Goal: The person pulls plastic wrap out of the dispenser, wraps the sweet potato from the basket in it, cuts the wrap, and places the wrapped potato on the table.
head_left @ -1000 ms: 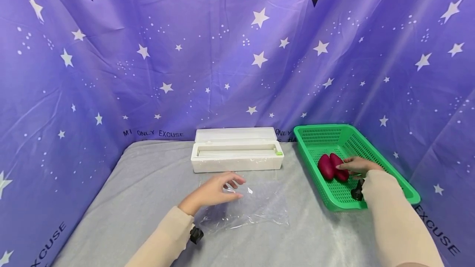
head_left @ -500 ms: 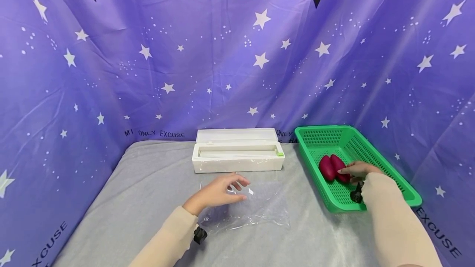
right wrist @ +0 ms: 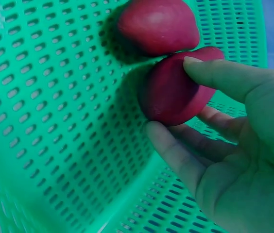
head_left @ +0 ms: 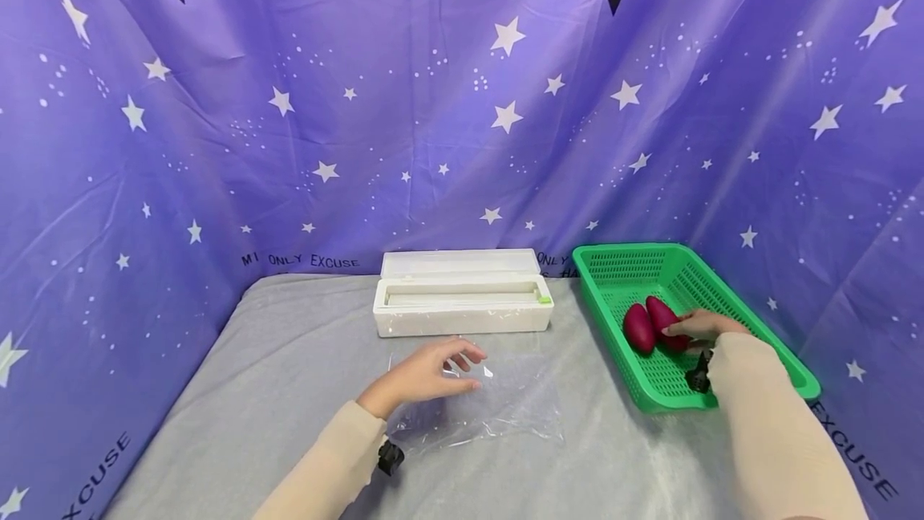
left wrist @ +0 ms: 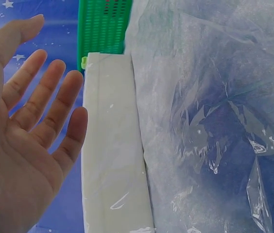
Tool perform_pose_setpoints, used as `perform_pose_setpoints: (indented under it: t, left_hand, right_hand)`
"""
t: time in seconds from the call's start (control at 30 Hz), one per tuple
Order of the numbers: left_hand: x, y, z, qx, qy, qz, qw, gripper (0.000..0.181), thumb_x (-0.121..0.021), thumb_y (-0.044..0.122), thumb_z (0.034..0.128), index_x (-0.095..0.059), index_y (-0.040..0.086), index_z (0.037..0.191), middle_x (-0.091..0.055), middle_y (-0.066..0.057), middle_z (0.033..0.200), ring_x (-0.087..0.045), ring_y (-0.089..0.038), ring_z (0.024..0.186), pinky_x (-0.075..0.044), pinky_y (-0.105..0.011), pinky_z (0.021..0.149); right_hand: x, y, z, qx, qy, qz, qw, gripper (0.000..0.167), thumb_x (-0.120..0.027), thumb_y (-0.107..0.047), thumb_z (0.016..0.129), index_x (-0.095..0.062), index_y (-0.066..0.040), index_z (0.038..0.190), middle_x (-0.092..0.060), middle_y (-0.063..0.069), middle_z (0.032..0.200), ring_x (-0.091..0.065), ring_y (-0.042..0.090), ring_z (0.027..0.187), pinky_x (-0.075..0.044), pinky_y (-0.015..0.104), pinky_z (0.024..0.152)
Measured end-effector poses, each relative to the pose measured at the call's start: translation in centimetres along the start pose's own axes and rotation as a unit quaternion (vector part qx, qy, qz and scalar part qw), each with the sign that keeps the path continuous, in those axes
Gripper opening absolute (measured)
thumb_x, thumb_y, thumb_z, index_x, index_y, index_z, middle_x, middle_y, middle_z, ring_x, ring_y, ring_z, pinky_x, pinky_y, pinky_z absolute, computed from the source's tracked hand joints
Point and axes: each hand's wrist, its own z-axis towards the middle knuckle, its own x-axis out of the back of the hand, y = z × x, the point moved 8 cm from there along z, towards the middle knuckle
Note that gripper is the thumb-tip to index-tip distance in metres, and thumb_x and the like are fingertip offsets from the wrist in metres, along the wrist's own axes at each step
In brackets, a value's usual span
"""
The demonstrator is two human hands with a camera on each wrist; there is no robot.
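Note:
Two dark red, egg-shaped items lie side by side in a green basket at the right. My right hand grips the right-hand red item, thumb on top and fingers beneath its far side in the right wrist view; the other red item touches it. My left hand hovers over a clear plastic sheet spread on the grey cloth, its fingers relaxed and slightly bent, holding nothing. In the left wrist view the left palm faces the camera.
Behind the plastic sheet stands a long white box with its lid raised and a small green piece at its right end. A grey cloth covers the table. Purple curtains with white stars hang behind and at both sides.
The right-hand red item has shifted slightly in the basket with my right hand now gripping it, and the left-hand one has moved a little. My left hand moved slightly right, then stayed.

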Motion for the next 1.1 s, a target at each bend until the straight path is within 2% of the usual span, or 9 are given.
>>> perform_pose_setpoints:
  t: [0.17,0.33,0.47,0.6,0.77,0.9,1.1]
  left_hand:
    - [-0.1,0.0,0.1,0.011,-0.003,0.003,0.9999,0.039,-0.075,0.034,0.0917,-0.063,0.023,0.127,-0.064,0.011,0.122,-0.065,-0.024,0.108,-0.053,-0.039,0.092]
    - [-0.1,0.2,0.2,0.008,-0.005,0.003,1.0,0.038,-0.075,0.034,0.0919,-0.064,0.022,0.126,-0.064,0.01,0.121,-0.065,-0.026,0.108,-0.053,-0.037,0.091]
    - [-0.2,0.1,0.5,0.014,-0.008,0.007,0.9998,0.038,-0.074,0.032,0.0924,-0.063,0.022,0.127,-0.064,0.01,0.122,-0.064,-0.019,0.108,-0.052,-0.035,0.091]
    - [-0.1,0.0,1.0,0.015,-0.006,0.007,0.9998,0.04,-0.074,0.033,0.0925,-0.063,0.019,0.129,-0.064,0.008,0.123,-0.063,-0.015,0.108,-0.051,-0.04,0.093]
    - [0.0,0.3,1.7,0.018,-0.005,0.002,0.9998,0.039,-0.072,0.035,0.0937,-0.063,0.019,0.129,-0.064,0.01,0.123,-0.063,-0.017,0.109,-0.051,-0.046,0.094]
    - [0.0,0.4,2.1,0.019,-0.006,-0.002,0.9998,0.035,-0.072,0.033,0.0943,-0.063,0.022,0.127,-0.063,0.01,0.122,-0.063,-0.018,0.11,-0.05,-0.048,0.095]
    - [-0.1,0.4,2.7,0.013,-0.005,-0.002,0.9999,0.035,-0.072,0.031,0.0947,-0.063,0.022,0.127,-0.063,0.009,0.124,-0.063,-0.016,0.109,-0.05,-0.044,0.094]
  right_hand:
    - [0.5,0.1,-0.1,0.002,0.0,0.009,1.0,0.079,-0.056,-0.018,0.101,-0.007,0.031,0.14,-0.021,0.049,0.137,-0.037,0.056,0.128,-0.053,0.045,0.094]
    - [1.1,0.1,-0.1,0.012,0.001,0.01,0.9999,0.078,-0.057,-0.018,0.101,-0.009,0.029,0.142,-0.035,0.046,0.133,-0.045,0.051,0.123,-0.054,0.045,0.092]
    - [1.5,-0.2,-0.5,0.024,-0.001,0.012,0.9997,0.076,-0.057,-0.016,0.101,-0.011,0.028,0.142,-0.039,0.044,0.131,-0.054,0.042,0.116,-0.054,0.046,0.091]
    - [1.7,-1.3,-1.0,0.038,0.002,0.016,0.9991,0.078,-0.058,-0.015,0.1,-0.009,0.027,0.143,-0.035,0.044,0.133,-0.059,0.032,0.11,-0.055,0.044,0.09]
    - [1.7,-2.9,-1.4,0.058,-0.003,0.021,0.9981,0.075,-0.06,-0.012,0.099,-0.012,0.024,0.143,-0.045,0.037,0.125,-0.062,0.023,0.1,-0.055,0.041,0.089]
    - [1.5,-4.2,-1.9,0.078,-0.002,0.009,0.9969,0.073,-0.061,-0.012,0.098,-0.016,0.022,0.144,-0.049,0.03,0.12,-0.063,0.021,0.095,-0.056,0.037,0.082]
    - [0.9,-6.1,-2.5,0.112,-0.002,0.012,0.9936,0.075,-0.065,-0.012,0.096,-0.018,0.019,0.147,-0.047,0.033,0.124,-0.063,0.024,0.096,-0.057,0.032,0.078]
